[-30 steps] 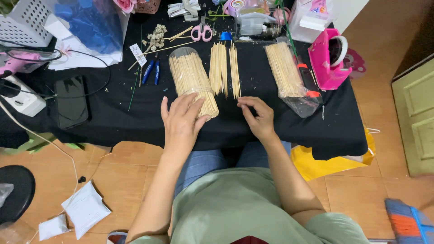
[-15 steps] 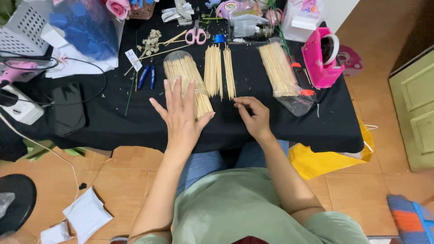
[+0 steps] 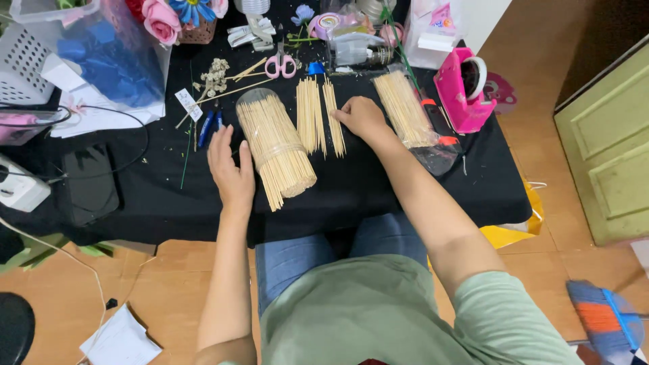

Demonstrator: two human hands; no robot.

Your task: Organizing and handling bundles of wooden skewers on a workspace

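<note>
Black cloth (image 3: 378, 196) covers the work table. Left hand (image 3: 231, 169) lies flat, fingers released, touching the bundled bamboo skewers (image 3: 276, 147) at its 3 o'clock. Right hand (image 3: 362, 116) rests with fingers loosely curled (holding nothing visible) against loose skewer rows (image 3: 319, 116) at its 9 o'clock.

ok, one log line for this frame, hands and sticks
left hand: flat on black table, beside bagged stick bundle | right hand: fingers on loose stick row | scissors: untouched
</note>
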